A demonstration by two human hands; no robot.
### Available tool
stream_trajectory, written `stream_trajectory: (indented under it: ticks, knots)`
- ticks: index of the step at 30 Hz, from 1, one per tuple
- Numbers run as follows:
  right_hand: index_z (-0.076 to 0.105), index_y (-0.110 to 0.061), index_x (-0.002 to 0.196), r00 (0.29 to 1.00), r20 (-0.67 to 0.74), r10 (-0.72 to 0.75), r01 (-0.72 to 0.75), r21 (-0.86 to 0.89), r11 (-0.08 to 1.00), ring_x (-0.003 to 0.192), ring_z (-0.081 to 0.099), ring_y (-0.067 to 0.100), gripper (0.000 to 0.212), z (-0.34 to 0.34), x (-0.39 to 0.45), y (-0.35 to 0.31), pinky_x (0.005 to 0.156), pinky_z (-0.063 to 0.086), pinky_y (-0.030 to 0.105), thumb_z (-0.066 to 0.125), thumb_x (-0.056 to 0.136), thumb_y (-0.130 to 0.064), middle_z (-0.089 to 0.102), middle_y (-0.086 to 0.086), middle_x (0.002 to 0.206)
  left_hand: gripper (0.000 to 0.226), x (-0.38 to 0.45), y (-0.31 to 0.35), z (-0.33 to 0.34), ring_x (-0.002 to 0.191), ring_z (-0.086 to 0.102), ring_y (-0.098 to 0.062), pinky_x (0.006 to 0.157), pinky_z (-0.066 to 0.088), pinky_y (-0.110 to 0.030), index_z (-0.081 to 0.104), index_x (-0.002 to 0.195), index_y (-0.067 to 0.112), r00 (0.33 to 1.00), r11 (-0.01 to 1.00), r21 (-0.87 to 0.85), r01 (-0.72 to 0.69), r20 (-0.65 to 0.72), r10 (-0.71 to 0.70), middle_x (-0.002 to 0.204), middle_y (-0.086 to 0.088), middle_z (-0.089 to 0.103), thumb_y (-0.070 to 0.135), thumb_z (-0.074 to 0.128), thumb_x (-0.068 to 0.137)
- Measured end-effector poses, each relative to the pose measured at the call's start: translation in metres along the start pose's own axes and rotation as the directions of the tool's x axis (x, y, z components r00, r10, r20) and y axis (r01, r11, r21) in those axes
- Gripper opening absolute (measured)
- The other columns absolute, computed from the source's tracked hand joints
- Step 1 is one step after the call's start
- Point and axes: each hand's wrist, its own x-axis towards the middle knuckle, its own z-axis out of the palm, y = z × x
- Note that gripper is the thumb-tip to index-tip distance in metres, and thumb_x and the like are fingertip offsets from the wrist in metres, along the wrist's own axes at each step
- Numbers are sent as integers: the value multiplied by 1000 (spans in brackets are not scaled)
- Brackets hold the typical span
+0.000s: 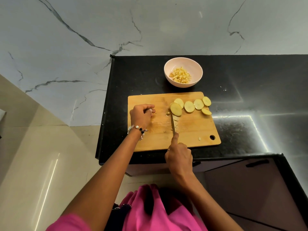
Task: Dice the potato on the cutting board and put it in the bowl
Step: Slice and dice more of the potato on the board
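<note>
The right hand [179, 155] gripped a knife [173, 125], its fingers wrapped round the handle, forefinger along the spine, tip touching the nearest potato slice [176, 109]. The left hand [141, 115] rested curled on the cutting board [191, 130]; whether its fingers held anything, I could not tell. The bowl [183, 63], on the counter [250, 72] beyond the board, already held diced potato [180, 75]. Six slices awaited dicing, so roughly halfway by my judgement.
</note>
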Motion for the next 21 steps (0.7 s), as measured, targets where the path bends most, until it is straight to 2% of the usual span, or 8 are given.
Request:
stream_trajectory:
  ticks: [4, 6, 10, 13, 15, 17, 18, 21]
  knots:
    - [5, -10, 150, 997, -12, -71, 70, -62, 996, 73, 48, 25, 64, -7, -1, 4, 60, 34, 33, 35, 93, -12, 57, 11, 97, 20, 2, 8, 6, 79, 66, -5, 74, 52, -14, 70, 106, 11, 999, 999, 29, -26, 21, 25, 94, -1, 72, 7, 58, 90]
    - [6, -13, 150, 993, 5, -122, 122, -63, 991, 76, 52, 26, 64, -6, -2, 4, 60, 34, 33, 36, 93, -14, 58, 11, 98, 21, 7, 14, 9, 89, 65, -9, 83, 52, -21, 69, 107, 11, 997, 995, 69, -74, 36, 71, 100, -2, 71, 10, 61, 89]
    - [11, -15, 151, 990, -15, -141, 141, -29, 990, 69, 47, 25, 65, -2, 2, 9, 57, 33, 33, 40, 92, -14, 59, 11, 92, 30, 23, 34, 21, 91, 62, -10, 87, 52, -29, 67, 113, 15, 964, 957, 201, -209, 208, 167, 104, -3, 70, 21, 69, 83]
    - [16, -17, 150, 989, -37, -141, 141, -13, 990, 65, 43, 25, 63, -2, 4, 13, 54, 31, 33, 42, 92, -15, 58, 11, 87, 49, 33, 48, 37, 93, 62, -15, 81, 52, -30, 66, 115, 17, 917, 866, 394, -307, 366, 159, 105, -4, 68, 40, 76, 73]
    - [17, -19, 150, 988, -44, -150, 149, -13, 989, 64, 42, 25, 61, -3, 4, 16, 51, 28, 32, 41, 93, -17, 56, 9, 84, 59, 35, 53, 50, 94, 60, -18, 78, 52, -31, 66, 110, 17, 903, 753, 545, -368, 402, 150, 106, -3, 66, 54, 77, 65]
    - [19, -19, 149, 985, -48, -165, 165, -10, 986, 62, 41, 25, 60, -3, 5, 19, 45, 19, 28, 42, 94, -18, 49, 7, 79, 60, 33, 55, 59, 91, 58, -19, 74, 52, -33, 64, 103, 16, 907, 689, 619, -378, 396, 142, 102, -4, 64, 57, 77, 62]
    - [21, -19, 149, 984, -56, -169, 169, -8, 986, 61, 41, 25, 60, -4, 5, 19, 44, 14, 27, 43, 93, -18, 45, 6, 76, 58, 32, 57, 61, 92, 58, -20, 75, 52, -33, 63, 103, 15, 912, 692, 624, -364, 390, 128, 103, -4, 63, 54, 78, 63]
    - [27, -17, 147, 983, -65, -171, 171, -3, 985, 56, 40, 24, 60, -3, 6, 21, 43, 9, 26, 47, 91, -17, 42, 5, 71, 52, 33, 57, 62, 99, 59, -24, 77, 50, -32, 63, 108, 13, 937, 793, 552, -257, 343, 65, 109, -8, 63, 39, 82, 66]
